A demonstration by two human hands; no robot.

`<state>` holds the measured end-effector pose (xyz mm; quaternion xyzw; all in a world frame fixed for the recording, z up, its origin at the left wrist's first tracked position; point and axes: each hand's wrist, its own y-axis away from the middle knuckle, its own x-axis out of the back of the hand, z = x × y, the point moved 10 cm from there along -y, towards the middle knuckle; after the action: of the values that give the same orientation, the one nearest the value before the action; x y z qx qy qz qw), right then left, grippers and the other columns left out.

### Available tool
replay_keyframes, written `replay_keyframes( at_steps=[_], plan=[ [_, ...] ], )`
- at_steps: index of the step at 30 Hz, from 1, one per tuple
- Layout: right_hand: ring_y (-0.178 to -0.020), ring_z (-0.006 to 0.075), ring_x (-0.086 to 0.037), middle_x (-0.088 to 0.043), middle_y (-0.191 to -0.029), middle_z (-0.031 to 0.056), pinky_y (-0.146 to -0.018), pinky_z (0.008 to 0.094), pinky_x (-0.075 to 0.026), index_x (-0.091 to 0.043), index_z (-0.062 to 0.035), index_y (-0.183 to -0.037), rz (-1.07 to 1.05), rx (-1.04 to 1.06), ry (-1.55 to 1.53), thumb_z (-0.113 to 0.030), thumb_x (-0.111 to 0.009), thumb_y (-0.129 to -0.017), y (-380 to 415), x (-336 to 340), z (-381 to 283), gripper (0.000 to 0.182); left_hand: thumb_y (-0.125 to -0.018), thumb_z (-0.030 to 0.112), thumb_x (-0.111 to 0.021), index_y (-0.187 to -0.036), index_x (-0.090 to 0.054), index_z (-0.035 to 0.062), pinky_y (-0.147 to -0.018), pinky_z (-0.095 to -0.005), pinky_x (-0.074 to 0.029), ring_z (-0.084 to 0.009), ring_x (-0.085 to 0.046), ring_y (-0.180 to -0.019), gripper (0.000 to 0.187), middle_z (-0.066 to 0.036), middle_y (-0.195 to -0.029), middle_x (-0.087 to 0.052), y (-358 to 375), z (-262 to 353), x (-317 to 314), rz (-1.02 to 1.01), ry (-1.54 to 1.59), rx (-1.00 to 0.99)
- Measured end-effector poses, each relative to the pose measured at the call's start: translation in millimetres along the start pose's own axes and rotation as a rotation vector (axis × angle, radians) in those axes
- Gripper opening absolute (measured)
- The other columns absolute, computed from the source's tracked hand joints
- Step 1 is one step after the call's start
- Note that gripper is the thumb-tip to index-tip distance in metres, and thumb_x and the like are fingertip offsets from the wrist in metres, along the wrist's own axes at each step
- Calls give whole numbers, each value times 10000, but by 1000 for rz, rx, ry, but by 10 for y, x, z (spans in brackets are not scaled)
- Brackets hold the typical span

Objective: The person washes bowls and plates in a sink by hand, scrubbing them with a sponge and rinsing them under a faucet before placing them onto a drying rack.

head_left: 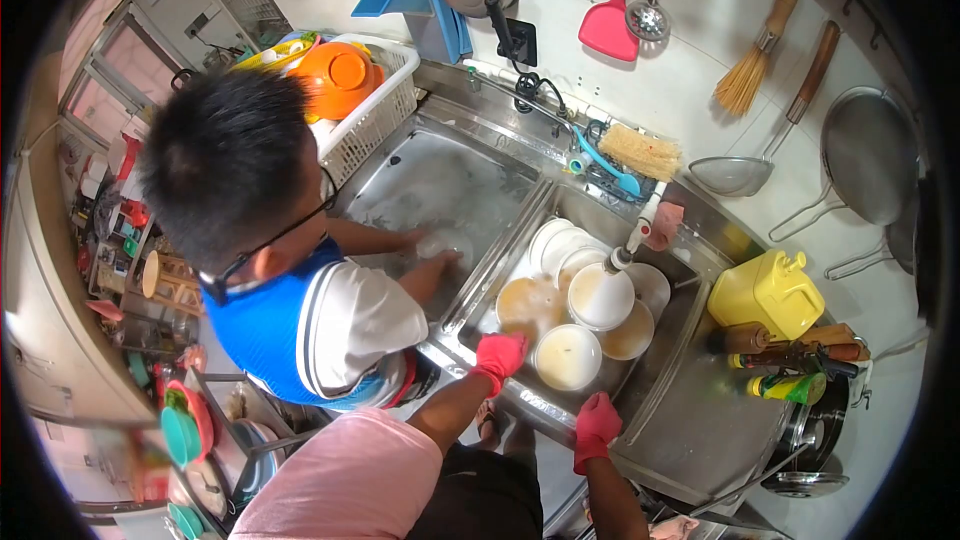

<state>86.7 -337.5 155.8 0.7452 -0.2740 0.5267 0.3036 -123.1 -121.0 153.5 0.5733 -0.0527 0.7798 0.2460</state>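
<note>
Both my hands wear pinkish-red rubber gloves. My left hand (500,355) is closed at the front left of the right sink basin (655,370), beside the bowls; whatever its fingers may hold is hidden. My right hand (597,425) is curled closed at the basin's front rim, its palm side out of sight. In the basin, a white bowl (568,357) with cloudy liquid is nearest to both hands. Behind it are another filled white bowl (600,297), more bowls in murky water, and a stack of white dishes (556,245). A faucet (622,258) points down over them.
On my left, a co-worker (280,270) has both hands in the water-filled left basin (440,165). A white basket (370,110) with an orange bowl (335,78) stands behind. To the right are a yellow jug (768,295) and bottles (788,387). Utensils hang on the wall.
</note>
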Motion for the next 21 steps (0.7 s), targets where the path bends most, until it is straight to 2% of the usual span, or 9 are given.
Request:
replay_keyframes(
  at_steps=[11,14,17,21],
  plan=[
    [-777,433,-670,-701,-833,175,-695,555,-524,-628,-123,-869,-30,-20,3,-331,-489,-960,-3,16,-9,266,-980,374,-480,-891,-651,129,-756,-513,-491,-377,-684,-738,312,-151,-795,-707,5,2,0,22,-12,-8],
    [-762,407,-678,-702,-831,168,-685,548,-521,-628,-107,-862,-21,-12,19,-320,-522,-944,2,33,-27,251,-982,372,-478,-890,-651,128,-754,-512,-490,-374,-685,-736,313,-155,-792,-706,5,-2,-12,25,-14,-12],
    [-787,436,-669,-704,-842,172,-693,553,-524,-631,-126,-876,-14,-7,-18,-336,-497,-957,3,36,-20,262,-984,371,-473,-889,-652,128,-757,-511,-490,-375,-684,-740,316,-154,-800,-708,-1,-15,-40,20,-9,-11],
    [-784,433,-670,-704,-842,168,-691,551,-524,-637,-131,-883,-18,-16,-8,-336,-500,-957,10,46,-24,257,-985,371,-466,-882,-656,131,-771,-505,-489,-379,-684,-750,323,-146,-818,-713,-3,-22,-46,14,11,-3]
  ],
)
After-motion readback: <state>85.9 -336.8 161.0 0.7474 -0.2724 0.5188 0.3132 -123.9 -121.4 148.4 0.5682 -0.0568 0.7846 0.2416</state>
